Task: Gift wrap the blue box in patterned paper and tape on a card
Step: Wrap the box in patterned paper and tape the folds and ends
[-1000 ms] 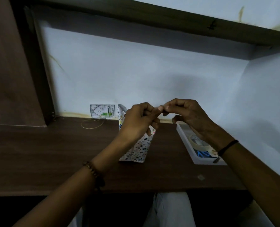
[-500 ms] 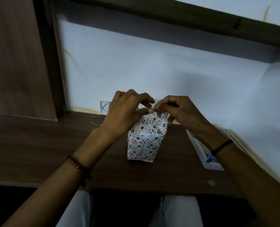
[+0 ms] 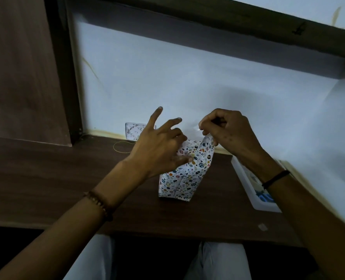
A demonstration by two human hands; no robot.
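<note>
The box wrapped in white patterned paper [image 3: 179,182] stands upright on the dark wooden desk [image 3: 56,178]. My left hand [image 3: 159,150] is at its upper left side. Its index and middle fingers stick up straight, and its thumb and lower fingers press on the paper. My right hand [image 3: 228,134] is above the box's top right corner and pinches the raised paper flap [image 3: 206,144]. A faint glint near its fingertips may be clear tape; I cannot tell. The blue box itself is hidden under the paper.
A white tray [image 3: 248,188] with tape lies at the right under my right forearm. A small patterned card [image 3: 132,130] leans on the back wall, with a thin loop [image 3: 123,147] on the desk beside it. A small scrap [image 3: 262,226] lies near the front edge. A shelf runs overhead.
Both hands pinched something small together above the box. Now my left hand has let go, spread its fingers and pressed onto the paper, while my right hand holds the top flap.
</note>
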